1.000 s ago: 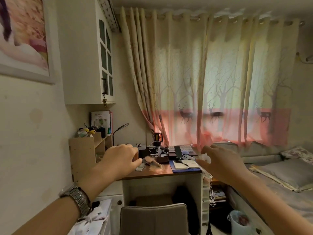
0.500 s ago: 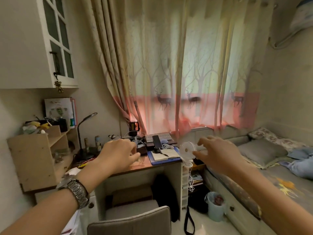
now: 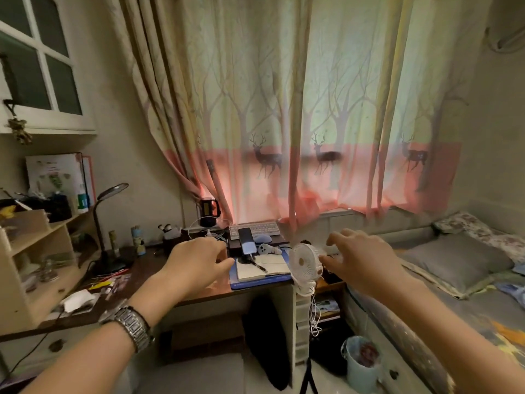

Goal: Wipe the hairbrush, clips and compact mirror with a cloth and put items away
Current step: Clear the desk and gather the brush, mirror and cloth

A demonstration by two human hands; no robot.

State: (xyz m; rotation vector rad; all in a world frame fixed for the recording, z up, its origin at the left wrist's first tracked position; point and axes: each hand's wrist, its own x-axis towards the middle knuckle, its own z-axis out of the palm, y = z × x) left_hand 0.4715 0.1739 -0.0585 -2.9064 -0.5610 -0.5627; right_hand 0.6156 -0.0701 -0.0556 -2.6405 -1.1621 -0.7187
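Both my hands are stretched out over a brown desk (image 3: 199, 294). My left hand (image 3: 196, 261), with a metal watch on its wrist, hovers above the desk's middle with its fingers loosely curled and nothing in it. To the right of the desk's edge my right hand (image 3: 360, 257) is spread open and empty, just beside a small white fan (image 3: 302, 263). No hairbrush, clips or compact mirror show; the desk behind my left hand is hidden. A white crumpled cloth or paper (image 3: 76, 300) lies at the desk's left.
On the desk stand a phone on a holder (image 3: 246, 243), an open notebook (image 3: 264, 267), a keyboard (image 3: 252, 230) and a lamp (image 3: 109, 223). A wooden shelf unit (image 3: 37, 251) is at left, a bed (image 3: 454, 280) at right, a bin (image 3: 360, 362) on the floor.
The view has swung to the right and down toward the desk. Both hands stay outstretched. The hairbrush seen on the desk a second ago is now out of sight behind my left hand.
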